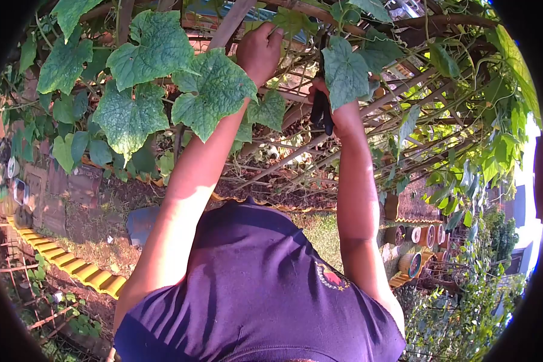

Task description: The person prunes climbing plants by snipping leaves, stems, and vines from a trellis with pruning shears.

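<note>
My left hand is raised among the vines at top centre, its fingers curled closed near a leaf and thin stems; what it grips is hidden. To its right and slightly lower, my right hand is closed around a black-handled tool, whose upper end runs up among stems. A broad green leaf covers part of that hand. Large lobed leaves hang beside my left wrist and forearm.
Crossed wooden sticks form a lattice around both hands, with a thicker pole beside my left hand. Below are yellow wavy edging, a blue-grey container and round pots. Dense vines hang at the right.
</note>
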